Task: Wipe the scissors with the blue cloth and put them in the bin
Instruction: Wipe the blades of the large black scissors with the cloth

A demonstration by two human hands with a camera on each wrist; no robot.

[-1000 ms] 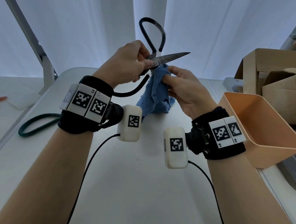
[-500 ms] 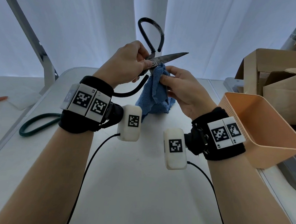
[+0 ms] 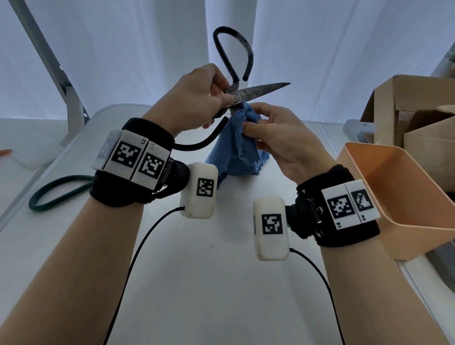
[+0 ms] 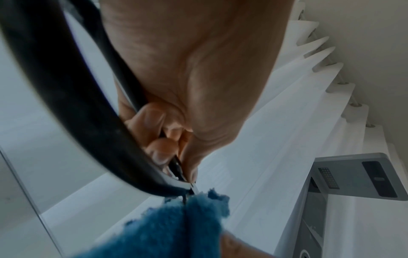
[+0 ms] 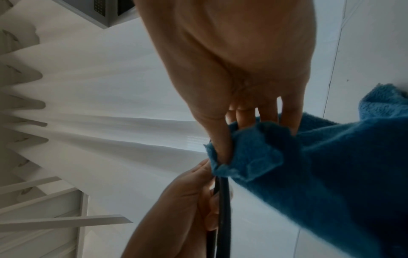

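At the centre of the head view our left hand [image 3: 196, 100] pinches the scissors [image 3: 256, 89] at the pivot, thumb over the screw, fingers curled behind. One blade points right, bare; a black loop handle rises above, the other curves down toward the left wrist. Our right hand [image 3: 282, 141] pinches the cloth [image 3: 239, 146] between thumb and fingers, bunched against the lower blade just under the pivot; the rest hangs down to the table [image 3: 212, 292]. The bin [image 3: 416, 234] sits at the right edge, beside the right wrist, apart from the scissors.
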